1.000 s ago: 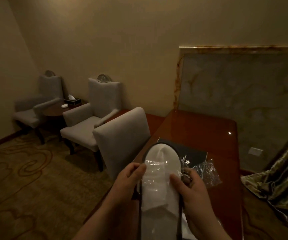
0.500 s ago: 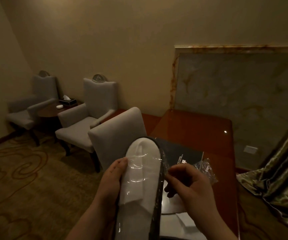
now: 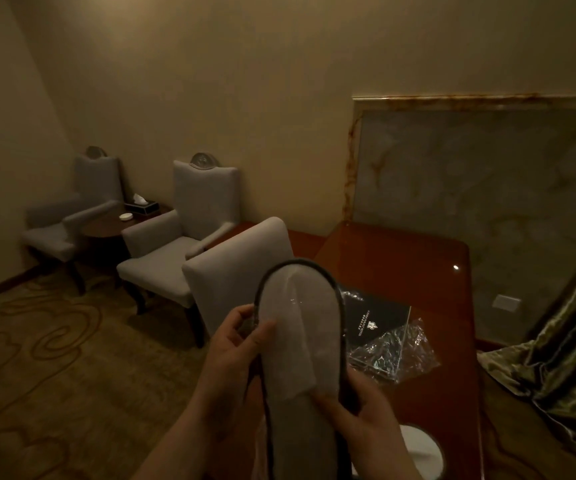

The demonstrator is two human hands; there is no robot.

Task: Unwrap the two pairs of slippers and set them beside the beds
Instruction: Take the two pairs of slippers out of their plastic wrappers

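- Head view, the room: a dim hotel room with patterned carpet [image 3: 47,368] on the left, two grey armchairs [image 3: 179,244] against the far wall with a small round side table [image 3: 106,223] between them, and a glossy red-brown desk [image 3: 400,265] on the right under a marble wall panel [image 3: 480,202]. No bed is in view.
- Head view, the desk: a desk chair [image 3: 241,271] stands at its left edge; on top lie a dark folder [image 3: 373,317] and, just beside it nearer the person, a crumpled clear wrapper [image 3: 394,355]. Something pale and rounded shows at the near edge, too cropped to name.
- Head view, the task's thing: a white slipper [image 3: 300,341] with dark trim is held up in front of the person, between the chair and the folder. Its long axis runs near to far — toe far and high, heel near and low, passing out of the bottom of the picture. Glints on the upper suggest film over it, though I cannot be sure; a second slipper may sit behind.
- Head view, the hands: the left hand [image 3: 241,344] pinches the slipper's left rim at mid-length, thumb on top; the right hand [image 3: 359,407] cups the right rim nearer the heel, fingers curled under.
- Judgement: the left hand sits nearer the toe, so any peeling or parting would likely run along the length while the right anchors the heel.
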